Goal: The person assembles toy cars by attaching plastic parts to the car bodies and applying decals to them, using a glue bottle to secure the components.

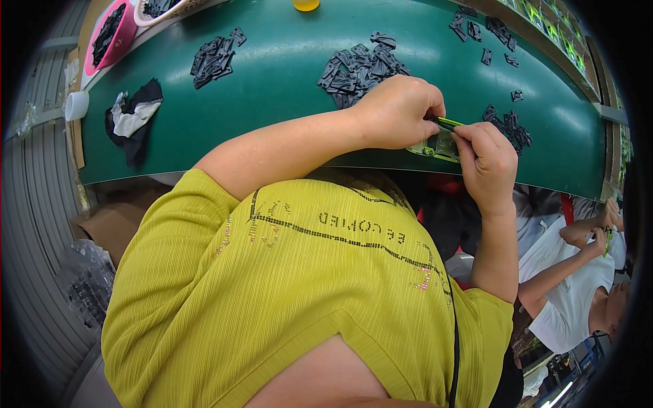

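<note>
At the near edge of the green table, both hands meet over a small lime-green plastic part (441, 149) with a clear or dark middle. My left hand (400, 112) is closed, its thumb and fingertips pinching at the part's upper left side. On the other side, my right hand (490, 160) grips the part's right end between thumb and fingers. The part's exact kind cannot be made out, as the fingers hide much of it. Just beyond my left hand lies a large heap of small black plastic pieces (357, 71). A smaller pile of black pieces (509, 128) lies near my right hand.
More black pieces (214, 61) lie left on the green table (272, 88). A pink basin (128, 34), a white basket (178, 9), a white cup (77, 105) and a black-and-white cloth (135, 119) are farther left. Rightward run a rack of green parts (554, 30) and a seated co-worker (571, 272).
</note>
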Demonstrator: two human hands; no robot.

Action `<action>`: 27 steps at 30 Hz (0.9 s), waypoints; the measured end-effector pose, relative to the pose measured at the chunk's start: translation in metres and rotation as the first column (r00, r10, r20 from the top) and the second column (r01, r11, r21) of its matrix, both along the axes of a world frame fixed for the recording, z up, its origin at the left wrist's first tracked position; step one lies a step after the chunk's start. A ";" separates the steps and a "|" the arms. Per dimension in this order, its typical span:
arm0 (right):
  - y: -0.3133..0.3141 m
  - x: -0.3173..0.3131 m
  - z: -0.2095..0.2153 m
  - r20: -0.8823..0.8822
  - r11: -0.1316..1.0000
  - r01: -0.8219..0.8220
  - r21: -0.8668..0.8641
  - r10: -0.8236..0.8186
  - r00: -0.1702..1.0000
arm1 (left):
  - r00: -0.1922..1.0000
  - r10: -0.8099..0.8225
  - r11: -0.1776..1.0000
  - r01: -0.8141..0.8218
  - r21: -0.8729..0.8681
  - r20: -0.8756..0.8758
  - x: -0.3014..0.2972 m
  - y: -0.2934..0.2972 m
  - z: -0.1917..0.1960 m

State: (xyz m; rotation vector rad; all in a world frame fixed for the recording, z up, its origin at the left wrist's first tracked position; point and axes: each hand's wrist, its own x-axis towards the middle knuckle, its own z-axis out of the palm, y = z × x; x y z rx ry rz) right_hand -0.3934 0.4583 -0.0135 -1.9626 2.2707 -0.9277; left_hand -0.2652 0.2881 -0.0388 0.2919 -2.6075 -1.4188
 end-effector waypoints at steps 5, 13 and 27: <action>-0.005 0.003 -0.004 -0.041 0.999 0.016 -0.042 -0.018 0.999 | 1.000 0.003 1.000 -0.003 -0.018 0.009 -0.001 0.002 -0.003; -0.006 0.005 0.006 -0.138 0.982 0.186 -0.036 -0.189 0.972 | 0.992 0.053 0.984 -0.072 -0.160 -0.119 -0.001 0.008 -0.006; -0.010 -0.023 0.007 -0.317 0.953 -0.211 0.217 0.273 0.908 | 0.995 -0.071 0.874 0.026 -0.486 -0.074 -0.009 0.011 0.006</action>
